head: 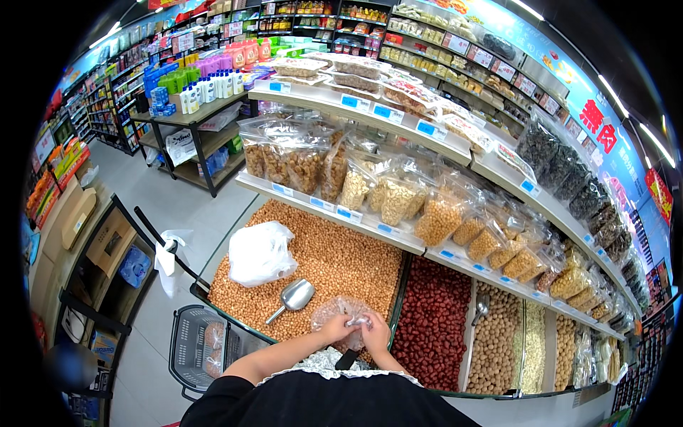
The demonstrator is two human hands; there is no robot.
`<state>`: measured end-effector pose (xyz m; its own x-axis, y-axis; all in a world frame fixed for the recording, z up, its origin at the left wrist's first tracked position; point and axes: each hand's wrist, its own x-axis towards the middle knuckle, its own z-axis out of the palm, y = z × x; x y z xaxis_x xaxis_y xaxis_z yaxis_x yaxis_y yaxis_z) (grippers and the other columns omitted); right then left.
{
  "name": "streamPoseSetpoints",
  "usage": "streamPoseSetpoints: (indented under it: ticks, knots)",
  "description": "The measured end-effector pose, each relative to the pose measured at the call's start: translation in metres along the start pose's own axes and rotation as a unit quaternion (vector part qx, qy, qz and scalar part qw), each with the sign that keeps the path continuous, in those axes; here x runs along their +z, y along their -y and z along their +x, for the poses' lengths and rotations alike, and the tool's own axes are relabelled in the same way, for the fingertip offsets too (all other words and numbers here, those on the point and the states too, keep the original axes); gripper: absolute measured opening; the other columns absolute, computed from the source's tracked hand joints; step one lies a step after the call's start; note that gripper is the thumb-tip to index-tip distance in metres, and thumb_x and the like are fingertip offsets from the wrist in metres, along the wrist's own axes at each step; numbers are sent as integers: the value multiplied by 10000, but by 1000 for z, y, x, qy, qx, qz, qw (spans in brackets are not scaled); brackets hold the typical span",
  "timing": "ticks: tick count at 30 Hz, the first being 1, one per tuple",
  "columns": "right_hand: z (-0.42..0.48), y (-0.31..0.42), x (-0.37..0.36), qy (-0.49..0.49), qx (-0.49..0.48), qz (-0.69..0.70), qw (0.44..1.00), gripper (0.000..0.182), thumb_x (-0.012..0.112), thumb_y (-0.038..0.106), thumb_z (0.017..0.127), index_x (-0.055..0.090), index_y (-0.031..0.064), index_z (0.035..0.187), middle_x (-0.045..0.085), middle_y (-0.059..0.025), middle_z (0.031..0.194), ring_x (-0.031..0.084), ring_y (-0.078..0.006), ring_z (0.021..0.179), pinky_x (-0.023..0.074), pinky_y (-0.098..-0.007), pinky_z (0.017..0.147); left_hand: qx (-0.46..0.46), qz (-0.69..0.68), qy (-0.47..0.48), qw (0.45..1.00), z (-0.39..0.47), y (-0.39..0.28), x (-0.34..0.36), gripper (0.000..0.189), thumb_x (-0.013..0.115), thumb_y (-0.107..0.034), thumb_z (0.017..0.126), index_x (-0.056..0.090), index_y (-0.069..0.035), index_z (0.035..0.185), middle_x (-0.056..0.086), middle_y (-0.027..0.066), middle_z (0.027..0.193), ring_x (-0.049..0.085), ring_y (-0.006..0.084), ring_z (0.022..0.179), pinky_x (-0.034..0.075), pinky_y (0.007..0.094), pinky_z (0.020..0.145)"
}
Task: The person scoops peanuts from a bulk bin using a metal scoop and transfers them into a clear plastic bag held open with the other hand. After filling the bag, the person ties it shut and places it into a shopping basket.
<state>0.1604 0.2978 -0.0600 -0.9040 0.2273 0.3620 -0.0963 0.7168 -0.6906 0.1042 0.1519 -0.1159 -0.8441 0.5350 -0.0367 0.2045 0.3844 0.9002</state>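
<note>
Both my hands meet over the near edge of a bin of what look like shelled peanuts [341, 243]. My left hand [335, 327] pinches the gathered neck of a clear plastic bag [337, 308]. My right hand [376, 333] grips the same neck from the other side. The bag rests on the nuts, and its contents are hard to make out. Left of it lies a metal scoop [298, 294], its handle towards me. A white plastic bag [260, 254] sits farther back on the nuts.
A grey shopping basket [184, 336] holding filled clear bags [214, 341] stands at left. Bins of red dates [435, 315] and pale brown round goods [493, 347] adjoin on the right. A shelf [368, 218] of bagged goods overhangs the bins' far side. A black bar [187, 267] rises at left.
</note>
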Motion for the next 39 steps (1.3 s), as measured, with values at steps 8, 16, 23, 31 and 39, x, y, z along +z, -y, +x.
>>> streamPoseSetpoints:
  ticks: [8,16,23,31,39]
  knots:
    - [0,-22,13,60,84,8,995,158,669,197,768,667,63,852,629,-108,743,615,-261,615,475,-361,572,-1,11,-57,998,-2,-16,-2,281,632,-305,815,619,-28,769,614,183,697,612,352,666,460,429,587]
    - [-1,-16,7,78,28,-21,996,183,734,183,706,637,28,716,610,-89,589,614,-189,538,470,-303,524,-58,-16,-84,995,-1,-8,3,204,594,-226,807,628,-28,842,633,186,748,620,351,720,468,428,637]
    - [-14,-35,24,180,156,396,887,134,661,169,860,615,44,872,594,2,710,552,-70,591,410,-207,505,-80,-143,-111,980,11,24,20,148,547,-134,834,612,-3,862,621,95,738,587,207,705,457,330,646]
    - [-5,-47,18,256,203,324,888,193,617,242,902,626,52,869,551,50,679,447,-30,560,333,-181,498,-228,-455,33,860,15,27,-5,155,509,-161,885,625,-62,855,487,-15,629,395,75,525,310,241,484]
    - [-15,-47,4,299,197,273,893,254,625,265,896,662,30,809,506,80,632,421,-30,577,311,-194,515,-308,-461,-19,832,20,49,-28,236,541,-241,911,670,-46,883,458,-39,558,353,72,466,264,241,427]
